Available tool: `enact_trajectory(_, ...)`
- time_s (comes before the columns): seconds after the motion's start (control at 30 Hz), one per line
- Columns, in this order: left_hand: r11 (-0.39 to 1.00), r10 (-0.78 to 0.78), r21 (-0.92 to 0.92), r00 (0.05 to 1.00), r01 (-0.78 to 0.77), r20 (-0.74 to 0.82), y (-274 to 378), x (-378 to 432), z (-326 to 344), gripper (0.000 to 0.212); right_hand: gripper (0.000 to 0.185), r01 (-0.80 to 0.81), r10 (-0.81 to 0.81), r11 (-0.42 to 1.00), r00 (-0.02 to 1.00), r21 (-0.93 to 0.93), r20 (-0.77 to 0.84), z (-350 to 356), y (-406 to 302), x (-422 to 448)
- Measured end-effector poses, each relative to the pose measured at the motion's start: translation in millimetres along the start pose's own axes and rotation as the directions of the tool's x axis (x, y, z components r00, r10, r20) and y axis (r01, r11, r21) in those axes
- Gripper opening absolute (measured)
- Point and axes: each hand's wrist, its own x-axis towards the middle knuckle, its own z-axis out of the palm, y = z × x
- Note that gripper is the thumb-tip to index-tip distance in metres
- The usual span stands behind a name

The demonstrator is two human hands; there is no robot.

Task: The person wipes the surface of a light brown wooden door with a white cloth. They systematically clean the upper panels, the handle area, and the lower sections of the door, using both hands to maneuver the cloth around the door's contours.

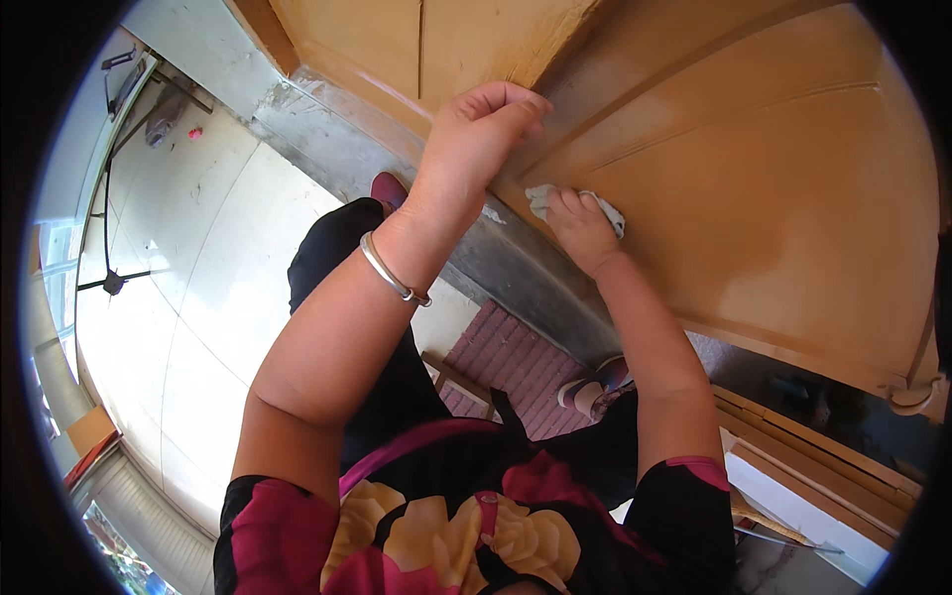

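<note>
My right hand (pixel 584 227) presses a crumpled white cloth (pixel 611 212) flat against the lower part of an orange-brown wooden door panel (pixel 773 216). The cloth shows on both sides of the fingers. My left hand (pixel 483 137) is raised ahead of me, its fingers curled in and the thumb against them, close to the edge of another wooden panel (pixel 491 37). Nothing shows between those fingers; whether they touch the wood is unclear. A silver bangle (pixel 387 271) circles my left wrist.
A grey sill (pixel 528 275) runs along the foot of the door. Below me are a ribbed maroon mat (pixel 513 357) and a small wooden frame-like object (pixel 465 383). Pale floor tiles (pixel 216 223) spread to the left, with a black metal stand (pixel 113 281). A dark gap (pixel 788 394) opens beyond the door's edge.
</note>
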Motion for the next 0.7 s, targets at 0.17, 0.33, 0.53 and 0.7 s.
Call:
enact_trajectory(0.17,1.000,-0.008,0.003,1.000,0.008,-0.002,0,0,0,0.016,0.022,0.016,-0.019,1.000,0.994,0.023,0.111,34,-21,-7)
enact_trajectory(0.33,1.000,0.006,-0.009,1.000,-0.006,-0.030,-1,1,1,0.014,0.021,-0.056,0.020,0.981,0.981,0.184,0.192,10,-14,-6)
enact_trajectory(0.53,1.000,0.000,-0.031,0.999,-0.001,-0.044,-2,2,3,0.012,0.023,-0.153,0.159,0.976,0.987,0.158,-0.025,-83,32,-17)
enact_trajectory(0.7,0.998,0.062,-0.009,0.997,-0.063,-0.040,-11,6,3,0.012,0.027,-0.313,0.310,0.950,0.926,0.022,-0.216,-205,88,-17)
